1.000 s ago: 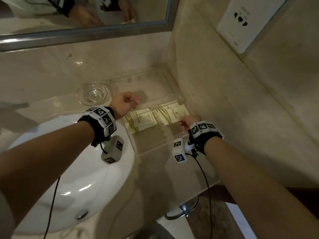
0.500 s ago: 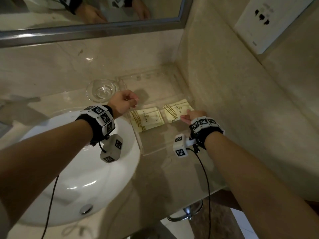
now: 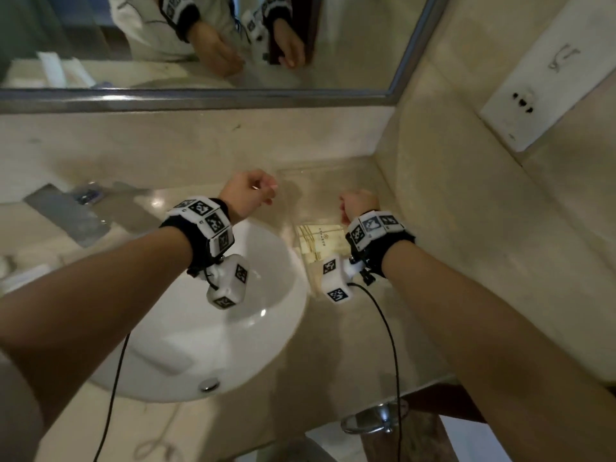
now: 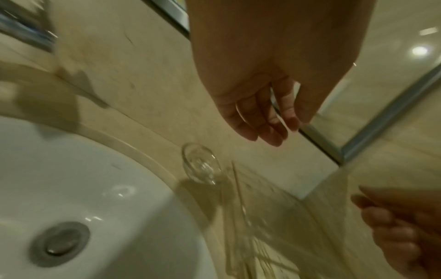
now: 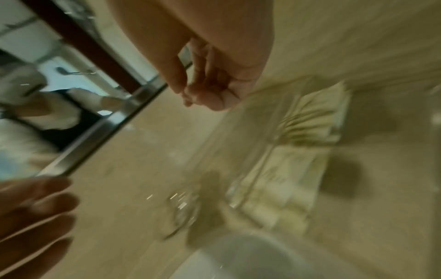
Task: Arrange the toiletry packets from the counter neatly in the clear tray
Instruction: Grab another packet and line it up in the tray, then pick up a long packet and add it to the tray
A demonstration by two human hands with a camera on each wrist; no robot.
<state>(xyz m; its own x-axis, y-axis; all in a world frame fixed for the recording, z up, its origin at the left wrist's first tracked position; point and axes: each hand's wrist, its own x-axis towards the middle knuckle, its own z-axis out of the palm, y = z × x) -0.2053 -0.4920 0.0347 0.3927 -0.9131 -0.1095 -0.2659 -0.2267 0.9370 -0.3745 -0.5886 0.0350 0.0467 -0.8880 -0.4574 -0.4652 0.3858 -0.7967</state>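
Note:
Cream toiletry packets (image 3: 320, 240) with gold stripes lie flat in the clear tray (image 3: 333, 171) by the right wall; my right wrist hides part of them. The right wrist view shows two stacks (image 5: 310, 117) side by side, blurred. My left hand (image 3: 258, 191) hovers above the tray's left edge, its fingers (image 4: 262, 122) relaxed and holding nothing. My right hand (image 3: 356, 201) hovers over the tray, its fingers (image 5: 207, 94) curled against the thumb around nothing. Neither hand touches a packet.
A white basin (image 3: 200, 328) fills the counter's left front. A small glass dish (image 4: 201, 166) stands just left of the tray. The mirror (image 3: 200, 45) runs along the back, and a socket plate (image 3: 546, 95) is on the right wall. A towel ring (image 3: 373, 421) hangs below the counter edge.
My right hand has let go of the right packets and risen off the tray. The left hand rose too and its fingers loosened. The head view tilted up toward the mirror.

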